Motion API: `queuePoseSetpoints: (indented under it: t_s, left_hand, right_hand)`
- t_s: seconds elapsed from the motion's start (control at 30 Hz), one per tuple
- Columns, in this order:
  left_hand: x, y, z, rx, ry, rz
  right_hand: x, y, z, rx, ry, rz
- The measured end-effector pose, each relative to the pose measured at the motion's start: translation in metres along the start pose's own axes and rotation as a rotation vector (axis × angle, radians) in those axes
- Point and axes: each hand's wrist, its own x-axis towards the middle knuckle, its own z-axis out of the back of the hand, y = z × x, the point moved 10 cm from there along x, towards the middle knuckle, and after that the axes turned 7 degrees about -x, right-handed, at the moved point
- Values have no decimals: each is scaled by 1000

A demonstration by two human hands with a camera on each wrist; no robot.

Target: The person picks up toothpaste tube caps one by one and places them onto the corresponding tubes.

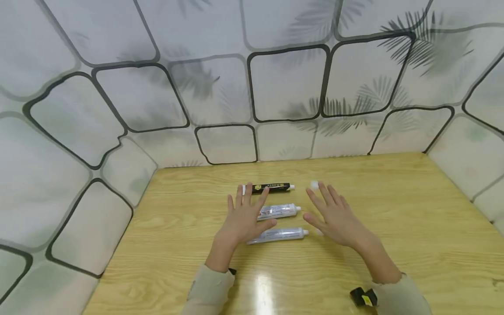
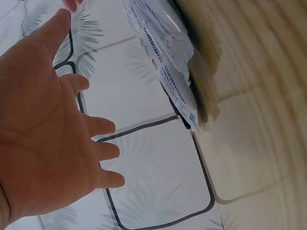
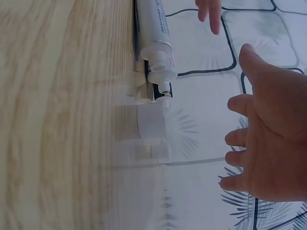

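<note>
Three squeeze tubes that look like toothpaste lie in a column on the table, their bare nozzles pointing right. The far one is a black tube (image 1: 275, 187); the middle is a white printed tube (image 1: 280, 211); the near one is a silvery-white tube (image 1: 281, 235). My left hand (image 1: 242, 221) is spread above their left ends, hiding part of them, and grips nothing. To the right of the nozzles, my right hand (image 1: 336, 218) hovers with its fingers spread, holding nothing. A white cap (image 1: 314, 185) stands by its fingertips. Another white cap (image 3: 160, 152) shows in the right wrist view.
The wood-grain table (image 1: 165, 253) meets a patterned wall (image 1: 220, 96) at the back and both sides. Dark wrist devices (image 1: 363, 297) sit at the cuffs of light sleeves (image 1: 208, 286). Light glares off the table's near part.
</note>
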Motion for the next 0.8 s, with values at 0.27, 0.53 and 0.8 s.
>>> queuePoseSetpoints:
  t_s: [0.27,0.53,0.8]
  left_hand:
    - [3,-10,4,2,-9,-44]
    - [4,-22,2,19,-14,-142]
    - [-2,-40,-7,9,57,-251]
  right_hand:
    - [-4,-11,10,48,-26,9]
    - [-7,-26,11,149,-9,-23]
    - [-10,-26,9,232,82,17]
